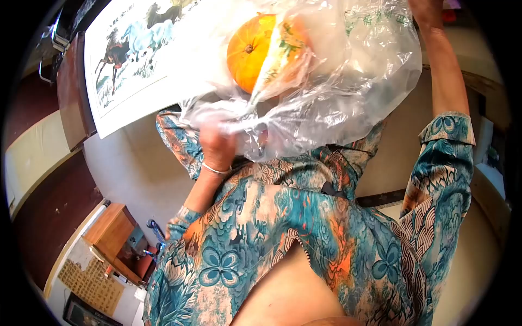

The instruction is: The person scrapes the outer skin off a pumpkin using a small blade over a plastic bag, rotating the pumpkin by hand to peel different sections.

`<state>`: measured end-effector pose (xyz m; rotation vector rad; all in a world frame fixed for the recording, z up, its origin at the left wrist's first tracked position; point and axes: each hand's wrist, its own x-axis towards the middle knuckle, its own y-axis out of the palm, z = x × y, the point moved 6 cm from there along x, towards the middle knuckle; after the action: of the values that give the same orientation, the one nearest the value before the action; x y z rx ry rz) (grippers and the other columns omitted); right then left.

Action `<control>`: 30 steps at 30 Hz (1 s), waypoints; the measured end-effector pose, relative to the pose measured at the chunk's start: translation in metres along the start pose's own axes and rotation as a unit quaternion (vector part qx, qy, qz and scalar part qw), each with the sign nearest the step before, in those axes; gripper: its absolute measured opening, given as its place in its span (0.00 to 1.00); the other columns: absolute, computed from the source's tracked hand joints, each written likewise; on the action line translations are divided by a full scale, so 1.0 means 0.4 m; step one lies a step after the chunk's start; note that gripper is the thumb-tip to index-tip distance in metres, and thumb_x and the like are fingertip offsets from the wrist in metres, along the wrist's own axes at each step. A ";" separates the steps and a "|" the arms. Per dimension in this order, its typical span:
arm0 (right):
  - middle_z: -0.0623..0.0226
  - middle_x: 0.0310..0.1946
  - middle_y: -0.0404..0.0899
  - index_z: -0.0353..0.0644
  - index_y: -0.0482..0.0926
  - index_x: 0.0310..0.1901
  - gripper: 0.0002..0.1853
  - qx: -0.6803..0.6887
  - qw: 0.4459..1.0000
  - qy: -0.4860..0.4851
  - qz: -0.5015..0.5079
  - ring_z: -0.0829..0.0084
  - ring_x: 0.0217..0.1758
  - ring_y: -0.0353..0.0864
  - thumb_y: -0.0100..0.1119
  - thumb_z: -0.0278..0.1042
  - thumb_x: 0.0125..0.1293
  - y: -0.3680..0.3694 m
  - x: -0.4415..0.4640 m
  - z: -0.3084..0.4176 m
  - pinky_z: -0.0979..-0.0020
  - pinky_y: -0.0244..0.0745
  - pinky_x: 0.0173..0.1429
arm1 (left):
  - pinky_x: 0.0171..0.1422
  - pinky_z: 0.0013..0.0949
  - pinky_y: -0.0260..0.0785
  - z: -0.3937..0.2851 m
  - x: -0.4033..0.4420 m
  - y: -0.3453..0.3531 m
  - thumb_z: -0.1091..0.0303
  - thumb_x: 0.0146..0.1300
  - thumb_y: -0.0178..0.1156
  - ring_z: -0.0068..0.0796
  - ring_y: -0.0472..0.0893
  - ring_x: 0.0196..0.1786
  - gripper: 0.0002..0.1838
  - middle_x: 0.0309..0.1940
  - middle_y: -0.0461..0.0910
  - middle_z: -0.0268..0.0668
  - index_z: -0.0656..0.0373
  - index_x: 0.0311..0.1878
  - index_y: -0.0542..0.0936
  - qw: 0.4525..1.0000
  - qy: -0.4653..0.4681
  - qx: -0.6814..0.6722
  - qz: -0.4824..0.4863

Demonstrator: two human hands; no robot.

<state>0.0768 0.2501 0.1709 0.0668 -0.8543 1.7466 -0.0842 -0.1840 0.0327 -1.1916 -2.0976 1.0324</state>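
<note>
An orange pumpkin [244,62] with its stem end showing lies at top centre, its right part covered by a clear plastic bag [359,103]. Green print marks the crumpled film, which spreads to the right and down toward the lap. My left hand [217,144], a little blurred, is closed on the gathered near-left part of the bag, below the pumpkin. At the upper right, my right hand [427,12] is at the bag's far edge. The frame's top cuts it off, so its fingers are hidden.
Left of the pumpkin lies a white sheet with painted horses [141,41]. A wooden box [111,231] with pens beside it and a paper with writing [89,285] are at lower left. Patterned clothing [261,217] fills the lower middle.
</note>
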 end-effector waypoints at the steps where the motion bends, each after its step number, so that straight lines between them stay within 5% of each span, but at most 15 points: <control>1: 0.72 0.37 0.82 0.33 0.80 0.49 0.16 0.008 1.000 -0.003 -0.002 0.81 0.37 0.77 0.56 0.14 0.58 0.006 0.000 0.000 0.78 0.73 0.42 | 0.54 0.38 0.72 0.080 -0.027 -0.017 0.73 0.56 0.66 0.40 0.78 0.48 0.14 0.44 0.79 0.43 0.65 0.45 0.77 0.992 -0.124 0.010 -0.037; 3: 0.73 0.36 0.81 0.33 0.81 0.49 0.16 0.021 1.000 -0.008 -0.002 0.82 0.36 0.76 0.55 0.14 0.58 0.011 0.001 0.003 0.78 0.72 0.41 | 0.54 0.34 0.71 0.193 -0.049 -0.006 0.68 0.60 0.68 0.33 0.78 0.50 0.20 0.48 0.78 0.41 0.66 0.51 0.75 0.911 -0.311 -0.196 -0.187; 5: 0.74 0.35 0.81 0.32 0.81 0.49 0.17 0.031 1.000 -0.005 0.000 0.83 0.35 0.76 0.55 0.14 0.58 0.018 0.007 0.003 0.79 0.72 0.39 | 0.58 0.37 0.72 0.277 -0.067 0.060 0.59 0.56 0.73 0.36 0.74 0.56 0.41 0.59 0.71 0.47 0.70 0.67 0.64 0.815 -0.416 -0.357 -0.189; 8: 0.75 0.34 0.80 0.32 0.81 0.49 0.17 0.049 0.999 -0.006 0.002 0.84 0.32 0.75 0.54 0.13 0.58 0.026 0.010 0.016 0.79 0.71 0.36 | 0.53 0.41 0.73 0.254 -0.042 0.107 0.51 0.53 0.74 0.41 0.73 0.58 0.54 0.62 0.69 0.46 0.68 0.73 0.54 0.740 -0.492 -0.445 -0.111; 11: 0.76 0.32 0.79 0.32 0.81 0.48 0.17 0.057 0.998 0.005 0.015 0.85 0.31 0.74 0.53 0.13 0.57 0.037 0.011 0.005 0.79 0.71 0.35 | 0.37 0.34 0.77 0.323 -0.044 0.155 0.57 0.56 0.72 0.39 0.80 0.44 0.45 0.57 0.74 0.46 0.67 0.70 0.59 0.694 -0.495 -0.509 -0.119; 14: 0.77 0.31 0.78 0.32 0.81 0.48 0.17 0.053 0.998 0.001 0.017 0.85 0.29 0.73 0.53 0.13 0.57 0.031 0.023 -0.024 0.79 0.70 0.34 | 0.32 0.33 0.77 0.345 -0.052 0.164 0.60 0.61 0.68 0.35 0.82 0.40 0.31 0.50 0.79 0.45 0.65 0.63 0.70 0.678 -0.516 -0.519 -0.066; 15: 0.77 0.30 0.77 0.32 0.81 0.48 0.17 0.062 0.998 0.003 0.017 0.85 0.29 0.72 0.53 0.13 0.57 0.030 0.022 -0.035 0.79 0.70 0.33 | 0.39 0.34 0.78 0.346 -0.061 0.199 0.62 0.64 0.65 0.31 0.82 0.44 0.21 0.45 0.82 0.41 0.62 0.56 0.76 0.637 -0.504 -0.584 -0.017; 17: 0.77 0.29 0.76 0.31 0.81 0.48 0.17 0.080 0.997 0.015 0.012 0.85 0.29 0.72 0.53 0.13 0.57 0.040 0.023 -0.030 0.80 0.70 0.33 | 0.46 0.32 0.78 0.223 -0.006 0.221 0.64 0.66 0.62 0.29 0.82 0.42 0.21 0.44 0.81 0.36 0.62 0.59 0.74 0.624 -0.453 -0.636 0.021; 18: 0.77 0.29 0.76 0.31 0.81 0.48 0.16 0.085 0.996 0.024 0.006 0.84 0.29 0.72 0.53 0.13 0.57 0.042 0.018 -0.012 0.80 0.70 0.34 | 0.48 0.29 0.77 0.182 0.017 0.225 0.66 0.67 0.61 0.28 0.81 0.42 0.21 0.46 0.81 0.34 0.63 0.60 0.74 0.673 -0.398 -0.614 0.107; 19: 0.78 0.29 0.76 0.31 0.81 0.48 0.16 0.089 0.995 0.034 0.003 0.84 0.29 0.72 0.53 0.13 0.57 0.045 0.006 0.010 0.80 0.69 0.34 | 0.48 0.29 0.76 0.150 0.030 0.219 0.64 0.65 0.62 0.26 0.81 0.42 0.21 0.46 0.81 0.34 0.63 0.58 0.76 0.721 -0.394 -0.562 0.091; 20: 0.78 0.29 0.75 0.31 0.81 0.47 0.16 0.066 0.998 0.015 -0.008 0.85 0.29 0.72 0.53 0.13 0.58 0.045 -0.011 0.054 0.81 0.69 0.35 | 0.48 0.30 0.76 0.155 0.042 0.254 0.62 0.64 0.62 0.27 0.81 0.42 0.21 0.46 0.82 0.35 0.63 0.57 0.77 0.636 -0.354 -0.667 0.160; 22: 0.78 0.29 0.75 0.30 0.81 0.48 0.16 0.235 0.971 0.034 0.033 0.85 0.30 0.72 0.53 0.12 0.58 0.085 0.109 -0.202 0.82 0.69 0.35 | 0.49 0.29 0.74 0.095 0.096 0.222 0.67 0.64 0.60 0.27 0.81 0.44 0.18 0.45 0.82 0.37 0.65 0.54 0.79 0.799 -0.255 -0.522 0.151; 24: 0.77 0.29 0.76 0.31 0.82 0.46 0.15 0.291 0.955 0.045 0.032 0.85 0.29 0.72 0.53 0.12 0.58 0.116 0.102 -0.146 0.82 0.69 0.34 | 0.50 0.28 0.73 0.059 0.127 0.180 0.71 0.63 0.58 0.27 0.81 0.45 0.15 0.45 0.83 0.38 0.67 0.51 0.81 0.897 -0.163 -0.394 0.116; 26: 0.77 0.29 0.77 0.31 0.82 0.45 0.15 0.250 0.967 0.024 0.044 0.85 0.29 0.73 0.54 0.12 0.57 0.129 0.075 0.005 0.82 0.69 0.33 | 0.54 0.29 0.72 0.027 0.137 0.169 0.71 0.64 0.57 0.26 0.81 0.46 0.14 0.45 0.83 0.36 0.65 0.50 0.81 0.780 -0.282 -0.551 0.090; 30: 0.73 0.28 0.78 0.30 0.82 0.43 0.15 0.238 0.967 -0.006 0.094 0.83 0.28 0.74 0.54 0.11 0.55 0.199 0.074 0.141 0.81 0.70 0.32 | 0.53 0.29 0.73 -0.040 0.188 0.137 0.74 0.64 0.54 0.25 0.80 0.44 0.12 0.42 0.83 0.35 0.65 0.48 0.81 0.666 -0.276 -0.693 -0.017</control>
<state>-0.0231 0.2339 0.1855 0.3241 -0.4426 2.1020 -0.0826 -0.0947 0.0021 -1.4363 -3.4930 -0.6757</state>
